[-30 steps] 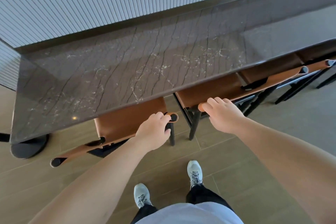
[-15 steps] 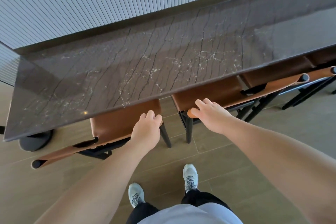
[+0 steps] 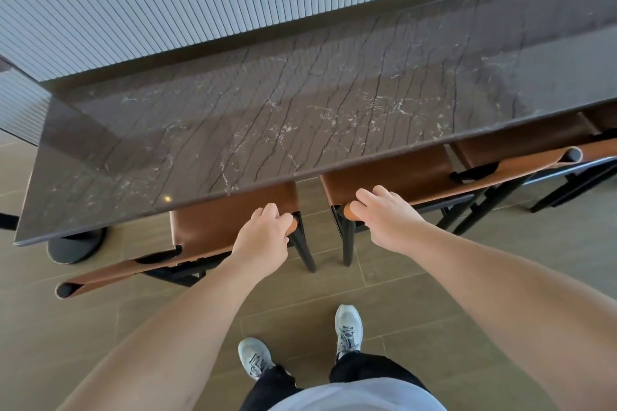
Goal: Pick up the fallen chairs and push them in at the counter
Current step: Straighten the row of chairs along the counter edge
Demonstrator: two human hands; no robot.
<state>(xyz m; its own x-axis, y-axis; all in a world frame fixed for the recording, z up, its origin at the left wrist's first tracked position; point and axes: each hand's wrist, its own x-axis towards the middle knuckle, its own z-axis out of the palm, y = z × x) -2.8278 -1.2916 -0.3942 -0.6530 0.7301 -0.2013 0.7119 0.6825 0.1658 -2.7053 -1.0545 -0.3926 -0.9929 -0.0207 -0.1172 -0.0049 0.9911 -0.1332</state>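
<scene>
Two brown leather chairs stand upright at the dark marble counter (image 3: 300,117), their seats partly tucked beneath its near edge. The left hand (image 3: 263,238) curls over the right end of the left chair's (image 3: 217,227) backrest top, fingers wrapped round the rolled leather end just beside a black leg; the grip is closed on that chair. The right hand (image 3: 387,217) lies over the left end of the right chair's (image 3: 394,173) backrest, fingers bent across the leather roll, gripping it as well. The two hands sit near each other, with a narrow gap of floor (image 3: 100,327) between the chairs. A third chair (image 3: 521,143) shows at the far right, also under the counter. The person's grey sneakers (image 3: 349,330) stand on the tiled floor near the chairs
</scene>
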